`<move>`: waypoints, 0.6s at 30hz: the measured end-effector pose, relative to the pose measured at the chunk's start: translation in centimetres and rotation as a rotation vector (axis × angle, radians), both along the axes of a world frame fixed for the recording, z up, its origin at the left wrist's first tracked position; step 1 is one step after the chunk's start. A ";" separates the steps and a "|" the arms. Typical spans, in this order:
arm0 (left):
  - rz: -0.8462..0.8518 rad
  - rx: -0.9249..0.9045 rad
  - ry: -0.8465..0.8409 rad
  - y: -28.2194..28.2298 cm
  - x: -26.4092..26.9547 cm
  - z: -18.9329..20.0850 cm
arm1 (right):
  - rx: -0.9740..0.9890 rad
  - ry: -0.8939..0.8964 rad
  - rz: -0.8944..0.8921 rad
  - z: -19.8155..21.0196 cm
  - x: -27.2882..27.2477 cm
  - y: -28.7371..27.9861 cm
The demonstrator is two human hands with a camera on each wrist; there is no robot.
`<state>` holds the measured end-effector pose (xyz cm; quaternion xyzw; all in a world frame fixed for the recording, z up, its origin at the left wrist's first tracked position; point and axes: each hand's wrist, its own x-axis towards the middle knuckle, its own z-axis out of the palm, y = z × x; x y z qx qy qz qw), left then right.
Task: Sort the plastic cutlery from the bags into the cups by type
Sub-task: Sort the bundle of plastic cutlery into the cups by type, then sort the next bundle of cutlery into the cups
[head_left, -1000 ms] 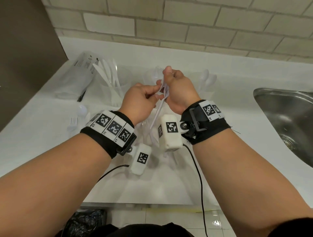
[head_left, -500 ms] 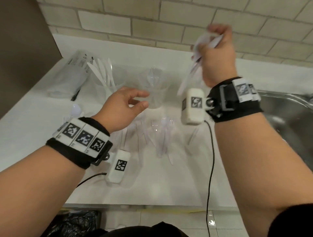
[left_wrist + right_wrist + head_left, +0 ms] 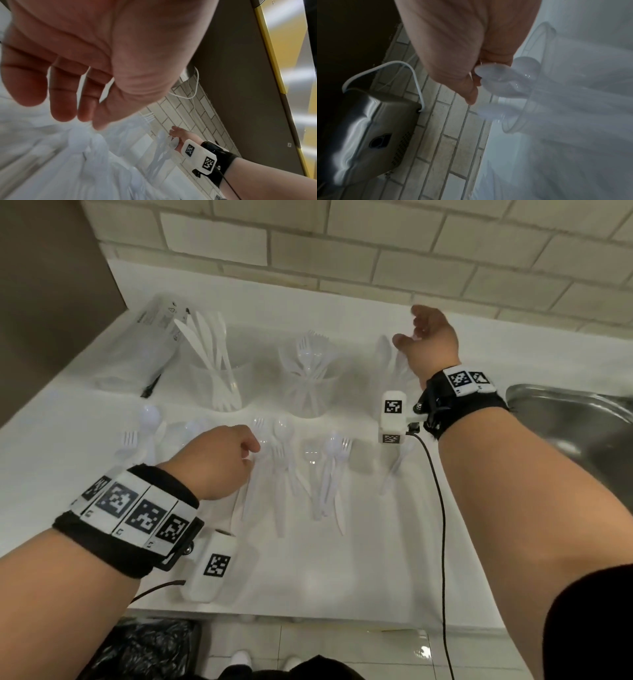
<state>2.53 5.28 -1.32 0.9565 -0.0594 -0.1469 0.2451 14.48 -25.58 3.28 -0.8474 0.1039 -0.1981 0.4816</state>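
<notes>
You will find no word, brand or number here that can be read. The clear bag (image 3: 150, 337), lying on the surface (image 3: 342, 559) well to the far side of your left hand (image 3: 219, 460), carries small dark print and a triangle sign, all too small to make out. The black-and-white square code markers on your left wristband (image 3: 137, 511) and right wristband (image 3: 466, 381), and on the white camera housings (image 3: 394, 416) beneath them, bear patterns only, no letters.
</notes>
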 end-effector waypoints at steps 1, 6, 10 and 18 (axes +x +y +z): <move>0.023 0.014 0.012 0.2 0.1 -0.1 | -0.053 0.005 -0.008 0.4 -0.3 0.0; 0.064 0.103 0.066 0.8 0.7 0.2 | -0.279 -0.117 -0.094 1.8 -4.0 0.1; 0.000 0.185 0.105 0.1 1.1 -0.1 | -0.284 0.341 -0.104 -1.2 -8.7 0.6; -0.121 0.310 0.129 -2.5 1.8 -0.6 | -0.492 0.883 0.023 -4.4 -13.3 2.5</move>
